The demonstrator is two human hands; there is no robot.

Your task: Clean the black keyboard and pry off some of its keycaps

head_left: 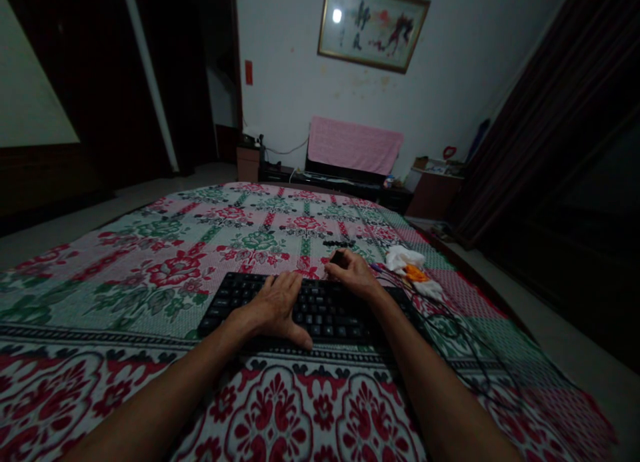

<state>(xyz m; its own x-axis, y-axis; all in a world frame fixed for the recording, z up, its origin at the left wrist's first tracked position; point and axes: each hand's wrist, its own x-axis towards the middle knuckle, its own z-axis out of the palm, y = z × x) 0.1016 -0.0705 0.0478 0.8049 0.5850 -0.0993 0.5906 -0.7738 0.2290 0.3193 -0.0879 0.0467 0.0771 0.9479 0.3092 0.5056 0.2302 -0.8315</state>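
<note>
A black keyboard (320,309) lies on a flowered bedspread (165,262) in front of me. My left hand (275,305) rests flat across its middle keys, fingers stretched out and thumb reaching toward the near edge. Beyond the keyboard's far edge, my right hand (353,272) is curled with its fingertips pinched on a small dark object (339,257) I cannot make out. A row of small dark pieces (339,243) lies on the bedspread just past that hand.
A white and orange cloth bundle (413,270) sits right of the keyboard, with a thin black cable (463,342) trailing toward the bed's right edge. Beyond the bed stand a low cabinet with a pink cloth (354,145), a framed picture (373,25) and dark curtains (545,115).
</note>
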